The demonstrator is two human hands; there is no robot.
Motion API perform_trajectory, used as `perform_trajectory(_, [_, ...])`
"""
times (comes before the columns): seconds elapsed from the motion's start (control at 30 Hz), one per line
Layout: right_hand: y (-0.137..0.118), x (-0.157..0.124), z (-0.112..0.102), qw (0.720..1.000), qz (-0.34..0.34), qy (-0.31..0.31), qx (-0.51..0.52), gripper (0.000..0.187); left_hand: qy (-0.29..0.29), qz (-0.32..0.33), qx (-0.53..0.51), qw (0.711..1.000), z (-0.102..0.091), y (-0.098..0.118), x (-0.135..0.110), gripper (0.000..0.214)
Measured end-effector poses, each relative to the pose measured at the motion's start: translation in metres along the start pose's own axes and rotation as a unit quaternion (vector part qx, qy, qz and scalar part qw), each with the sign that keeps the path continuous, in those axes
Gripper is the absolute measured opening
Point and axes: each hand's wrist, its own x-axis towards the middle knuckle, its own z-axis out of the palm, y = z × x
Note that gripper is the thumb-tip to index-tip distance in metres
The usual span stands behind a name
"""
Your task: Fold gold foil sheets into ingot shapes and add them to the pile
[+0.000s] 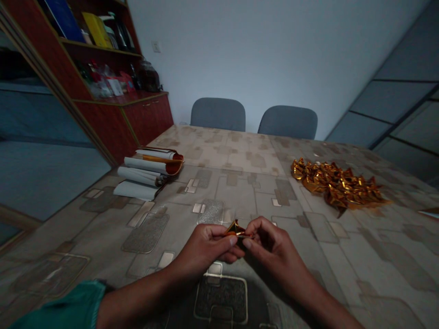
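Note:
Between my two hands, just above the near part of the table, is a small piece of folded gold foil paper (236, 227) with a pointed top. My left hand (214, 242) pinches its left side, thumb on top and fingers beneath. On the other side, my right hand (265, 240) grips the right edge between thumb and bent fingers. Part of the folded paper is hidden behind the fingers. Off to the right lies a pile of shiny gold folded foil pieces (338, 185). At the left sit curved stacks of foil paper sheets (147, 176), their pale backs outward.
A patterned cloth covers the table (233, 157). Two grey chairs (218, 114) stand at its far side against the wall. A red-brown cabinet (144, 116) with loaded shelves is at the back left. A flat foil-coloured piece (430, 213) lies at the right edge.

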Motion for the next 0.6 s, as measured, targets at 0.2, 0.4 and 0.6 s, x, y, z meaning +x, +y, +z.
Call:
perform_trajectory(0.2, [0.0001, -0.0002, -0.0042, 0.999, 0.003, -0.026, 0.025, 0.023, -0.021, -0.012, -0.037, 0.999, -0.0021, 0.0003, 0.0013, 0.032])
perform_trajectory(0.4, [-0.0005, 0.0001, -0.0059, 0.994, 0.024, -0.055, 0.087, 0.031, -0.038, -0.022, -0.038, 0.998, -0.0039, 0.0025, 0.0009, 0.035])
perform_trajectory(0.6, [-0.0008, -0.0007, 0.0006, 0.995, 0.017, -0.033, 0.096, 0.019, -0.031, -0.013, -0.018, 0.999, -0.0034, 0.0020, 0.0014, 0.036])
